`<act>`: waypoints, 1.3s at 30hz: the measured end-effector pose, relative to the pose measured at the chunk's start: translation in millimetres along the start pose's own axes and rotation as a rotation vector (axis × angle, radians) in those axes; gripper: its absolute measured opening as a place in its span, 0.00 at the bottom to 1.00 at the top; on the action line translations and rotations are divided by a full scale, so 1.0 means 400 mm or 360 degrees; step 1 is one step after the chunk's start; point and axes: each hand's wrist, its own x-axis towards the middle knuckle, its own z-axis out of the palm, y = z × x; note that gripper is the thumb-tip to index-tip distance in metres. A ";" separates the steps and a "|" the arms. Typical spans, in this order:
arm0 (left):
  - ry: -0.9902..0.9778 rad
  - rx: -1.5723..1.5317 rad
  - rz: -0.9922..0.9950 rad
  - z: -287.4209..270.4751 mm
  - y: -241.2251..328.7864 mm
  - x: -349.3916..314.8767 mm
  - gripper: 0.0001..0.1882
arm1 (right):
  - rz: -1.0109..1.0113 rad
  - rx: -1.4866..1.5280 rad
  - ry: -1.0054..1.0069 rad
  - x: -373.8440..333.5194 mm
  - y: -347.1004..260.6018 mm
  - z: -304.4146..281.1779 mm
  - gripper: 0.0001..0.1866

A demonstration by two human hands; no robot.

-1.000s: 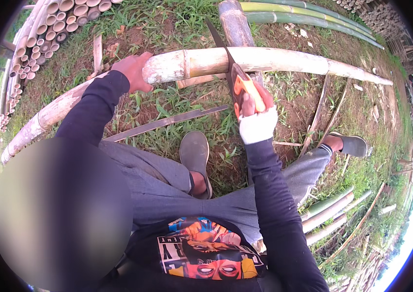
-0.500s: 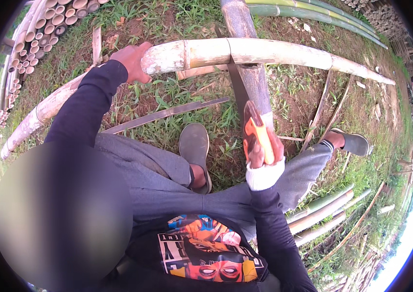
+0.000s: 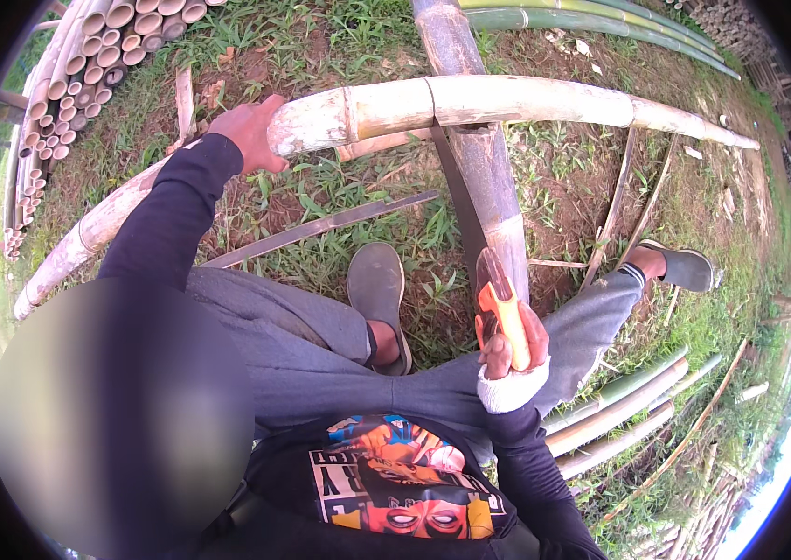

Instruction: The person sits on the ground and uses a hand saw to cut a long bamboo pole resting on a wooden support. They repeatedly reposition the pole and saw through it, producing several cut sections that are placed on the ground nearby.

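Note:
A pale, weathered bamboo pole runs across in front of me, its left part passing under my left arm. My left hand is wrapped round it on the left, fingers on the far side. In my right hand is a handsaw with an orange handle, closed around the grip. The saw's dark blade points away from me, and its far end meets the pole's underside near a joint. Beneath the pole lies a thicker, darker bamboo post, which the pole crosses; the blade runs along this post's left side.
My clog-shod feet stand on grass and soil. A flat strip of bamboo lies between my left arm and the post. Cut bamboo lengths are stacked at the far left; green poles lie at the far right, more lengths near right.
My right hand has drawn the handsaw back toward my body, so more of the blade shows on the near side of the pole. My left hand keeps its hold on the pole.

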 end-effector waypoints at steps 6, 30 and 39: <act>-0.0017 -0.0001 0.0001 -0.017 0.015 -0.006 0.48 | -0.0151 0.0016 -0.0166 0.425 0.087 0.251 0.23; 0.0037 0.0008 0.0005 -0.001 0.011 -0.002 0.52 | -0.0030 -0.0213 -0.0050 0.083 0.013 0.047 0.28; 0.0049 -0.0075 0.0044 0.014 0.007 -0.001 0.50 | -0.0261 -0.0262 -0.0021 0.432 0.085 0.271 0.24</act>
